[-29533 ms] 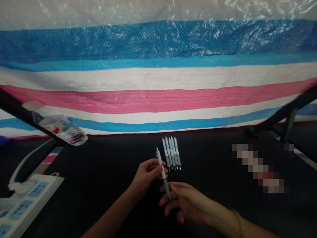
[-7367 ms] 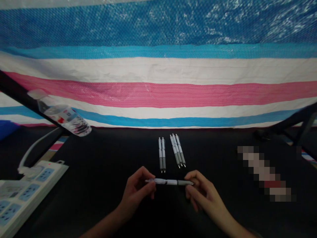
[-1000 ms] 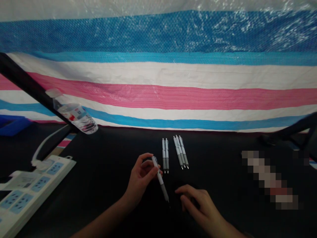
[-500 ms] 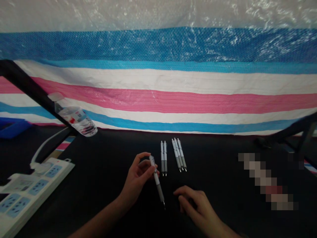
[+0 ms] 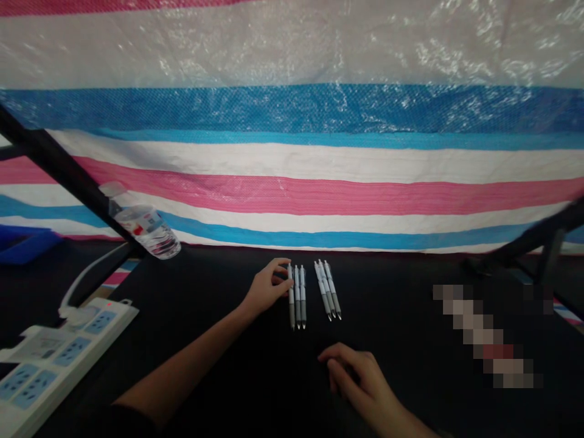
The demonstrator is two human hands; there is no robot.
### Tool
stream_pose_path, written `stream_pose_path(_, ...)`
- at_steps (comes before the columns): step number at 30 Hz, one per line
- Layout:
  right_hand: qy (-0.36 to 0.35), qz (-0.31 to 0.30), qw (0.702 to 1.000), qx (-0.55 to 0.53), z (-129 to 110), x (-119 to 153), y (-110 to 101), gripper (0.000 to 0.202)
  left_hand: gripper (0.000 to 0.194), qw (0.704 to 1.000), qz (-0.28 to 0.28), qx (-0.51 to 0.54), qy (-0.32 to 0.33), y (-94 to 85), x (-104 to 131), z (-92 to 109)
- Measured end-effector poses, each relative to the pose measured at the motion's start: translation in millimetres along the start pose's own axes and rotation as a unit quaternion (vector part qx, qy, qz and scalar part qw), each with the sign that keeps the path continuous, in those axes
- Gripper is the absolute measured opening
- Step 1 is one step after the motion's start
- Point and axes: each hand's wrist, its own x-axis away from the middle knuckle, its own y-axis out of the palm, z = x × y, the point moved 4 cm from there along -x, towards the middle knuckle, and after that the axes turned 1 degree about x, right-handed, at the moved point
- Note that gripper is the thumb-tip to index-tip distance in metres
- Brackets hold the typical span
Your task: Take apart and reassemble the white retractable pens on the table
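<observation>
My left hand (image 5: 270,285) holds a white and grey pen (image 5: 292,304) by its upper part, fingertips at its top end and thumb on its side. This pen stands close beside the left edge of two similar pens (image 5: 300,298), tips toward me. A little to the right lie three more pens (image 5: 327,291) side by side, slightly slanted. My right hand (image 5: 353,368) rests on the black table below the pens, fingers curled; whatever its fingers may hold is hidden.
A white power strip (image 5: 68,359) with a plugged-in cable is at the left. Behind it a water bottle (image 5: 150,231) leans by a black bar. A blue tray (image 5: 31,246) sits far left. Striped sheeting (image 5: 292,194) hangs behind, and a pixelated patch covers something at the right.
My left hand has moved away from me with its pen, bringing it upright beside the two left pens. My right hand has stayed nearly still. The camera view has tilted up slightly.
</observation>
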Motion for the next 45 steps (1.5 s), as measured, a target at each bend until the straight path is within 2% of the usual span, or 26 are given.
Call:
stream_pose_path(4,-0.078,0.042,0.994,0.068,-3,-4,-8,0.027,0.053,1.0,0.008,-0.024,0.0,0.5,-3,-10)
stream_pose_path(6,-0.135,0.068,0.978,0.142,-4,-9,-14,0.027,0.056,1.0,0.005,-0.029,-0.003,0.0,4,-10)
stream_pose_path(7,-0.164,0.079,0.964,0.193,-3,-11,-16,0.03,0.057,1.0,0.002,-0.031,-0.006,-0.5,9,-10)
stream_pose_path(9,-0.227,0.095,0.918,0.311,-2,-16,-16,0.041,0.059,0.999,-0.008,-0.032,-0.013,-1.8,22,-7)
stream_pose_path(12,-0.262,0.096,0.847,0.452,5,-22,-11,0.052,0.061,0.999,-0.023,-0.035,-0.028,-3.3,47,-4)
stream_pose_path(14,-0.264,0.1,0.82,0.498,9,-24,-9,0.05,0.057,0.998,-0.031,-0.033,-0.044,-3.0,64,-2)
stream_pose_path(16,-0.272,0.108,0.809,0.51,9,-23,-7,0.044,0.053,0.997,-0.039,-0.025,-0.065,-0.6,80,-1)
stream_pose_path(21,-0.31,0.122,0.806,0.489,1,-18,-10,0.026,0.042,0.998,-0.025,0.02,-0.05,8.5,103,7)
stream_pose_path(25,-0.331,0.088,0.811,0.473,-5,-14,-12,0.021,0.034,1.0,-0.004,0.026,-0.012,13.0,106,15)
stream_pose_path(28,-0.345,0.076,0.81,0.467,-6,-12,-13,0.022,0.029,1.0,0.011,0.025,0.005,13.3,108,14)
stream_pose_path(34,-0.326,0.083,0.809,0.482,-1,-14,-14,0.023,0.024,0.999,0.029,0.015,0.011,13.2,114,7)
stream_pose_path(40,-0.386,0.088,0.817,0.419,-17,-6,-18,0.027,0.021,1.0,0.022,0.007,0.004,16.8,119,7)
stream_pose_path(42,-0.395,0.095,0.833,0.374,-25,-1,-25,0.028,0.02,1.0,0.02,0.006,0.002,17.6,120,8)
stream_pose_path(45,-0.349,0.129,0.888,0.271,-28,7,-37,0.023,0.02,1.0,0.017,0.007,0.002,17.9,122,9)
